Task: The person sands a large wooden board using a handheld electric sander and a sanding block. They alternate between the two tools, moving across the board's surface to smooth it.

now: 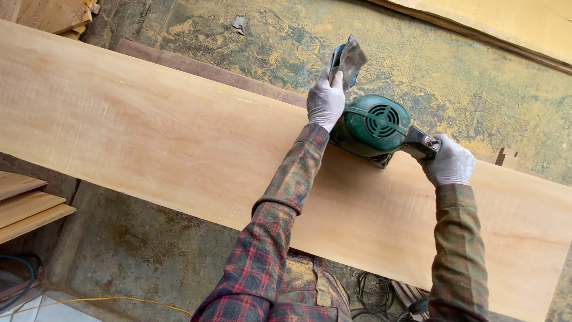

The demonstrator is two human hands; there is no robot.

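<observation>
A long pale board spans the dusty floor. On its far edge sits a green sander. The left hand, gloved, is closed on the front grip; the right hand wraps the rear handle. Best to keep the sander flat, with even pressure, moving along the grain.

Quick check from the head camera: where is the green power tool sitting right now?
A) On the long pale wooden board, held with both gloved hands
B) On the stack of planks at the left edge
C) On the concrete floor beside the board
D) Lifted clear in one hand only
A: the green power tool rests on the long wooden board, with the left hand at its front and the right hand on its rear handle.
</observation>
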